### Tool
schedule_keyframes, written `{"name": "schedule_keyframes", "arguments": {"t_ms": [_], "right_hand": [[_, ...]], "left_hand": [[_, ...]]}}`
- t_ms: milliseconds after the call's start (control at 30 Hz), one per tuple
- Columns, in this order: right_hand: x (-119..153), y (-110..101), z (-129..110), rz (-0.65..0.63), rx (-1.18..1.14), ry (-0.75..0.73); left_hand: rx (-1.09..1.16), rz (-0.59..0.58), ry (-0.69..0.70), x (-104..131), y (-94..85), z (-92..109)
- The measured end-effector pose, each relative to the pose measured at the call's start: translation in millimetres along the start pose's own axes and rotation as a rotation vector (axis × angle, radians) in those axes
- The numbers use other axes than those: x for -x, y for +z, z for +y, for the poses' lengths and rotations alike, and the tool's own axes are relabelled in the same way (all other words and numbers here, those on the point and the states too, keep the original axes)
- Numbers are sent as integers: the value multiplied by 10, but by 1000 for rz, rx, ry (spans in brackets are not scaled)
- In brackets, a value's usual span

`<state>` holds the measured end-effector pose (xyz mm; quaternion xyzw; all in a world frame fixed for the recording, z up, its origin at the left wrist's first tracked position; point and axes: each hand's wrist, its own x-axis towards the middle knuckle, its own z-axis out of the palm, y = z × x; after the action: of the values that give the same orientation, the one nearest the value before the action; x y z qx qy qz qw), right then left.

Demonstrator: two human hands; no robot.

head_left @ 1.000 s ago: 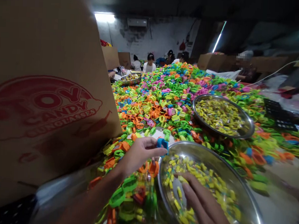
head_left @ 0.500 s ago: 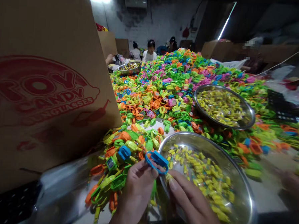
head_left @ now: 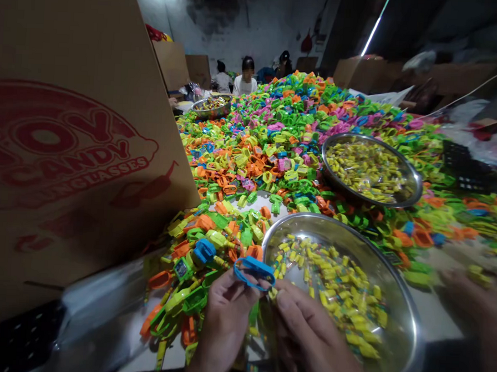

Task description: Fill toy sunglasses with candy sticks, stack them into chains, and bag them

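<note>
Left hand [head_left: 224, 323]: bare, with skin uncovered from the fingers down to the wrist; slim in build, narrowing from the palm toward the wrist.
Left fingers: slender, partly hidden, their tips hard to make out.
Right hand [head_left: 319, 334]: bare as well, its back smooth and broad, uncovered as far as the lower edge of the view.
Right fingers: long and tapering, with rounded ends.
Nail [head_left: 283, 299]: one shows on the right hand, short and rounded, its finish too blurred to tell.
Forearms: mostly cut off by the lower edge.
</note>
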<state>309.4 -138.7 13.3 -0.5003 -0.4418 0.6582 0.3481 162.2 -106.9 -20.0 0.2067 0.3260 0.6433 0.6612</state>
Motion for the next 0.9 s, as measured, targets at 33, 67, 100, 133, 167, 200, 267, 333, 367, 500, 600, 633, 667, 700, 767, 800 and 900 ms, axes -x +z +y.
{"name": "schedule_keyframes", "arguments": {"t_ms": [33,67,100,133,167,200,267,333,367,500,600,633,667,700,767,800,900], "right_hand": [[3,2,14,14,11,-10],[2,5,22,17,20,-19],[-4,9,25,11,28,-24],[-13,15,21,5,34,-31],[-24,23,13,6,43,-45],[-38,32,2,15,58,-68],[-68,47,-21,55,101,-124],[-99,52,-27,103,144,-157],[-115,47,-19,119,156,-158],[-168,-43,87,166,193,-106],[-160,-139,180,210,215,-44],[-145,-162,200,213,209,-22],[-127,-178,213,207,198,-4],[-107,-187,220,204,186,13],[-71,-186,216,201,165,41],[-58,-180,208,197,157,51],[-49,-151,162,169,143,48]], "left_hand": [[22,15,-3,-3,-11,-19],[37,25,-4,-5,-22,-37],[46,35,-3,-4,-31,-54],[48,43,1,0,-38,-69],[47,52,5,7,-41,-81],[44,60,12,15,-39,-92],[47,86,27,35,-22,-107],[53,119,34,51,-2,-115],[51,137,35,56,2,-117],[-2,142,22,66,-60,-122],[-93,96,11,73,-151,-131],[-119,87,19,75,-175,-137],[-139,81,33,77,-193,-144],[-154,76,50,79,-205,-153],[-178,72,76,81,-212,-175],[-188,68,88,83,-210,-186],[-208,62,122,92,-196,-214]]}}
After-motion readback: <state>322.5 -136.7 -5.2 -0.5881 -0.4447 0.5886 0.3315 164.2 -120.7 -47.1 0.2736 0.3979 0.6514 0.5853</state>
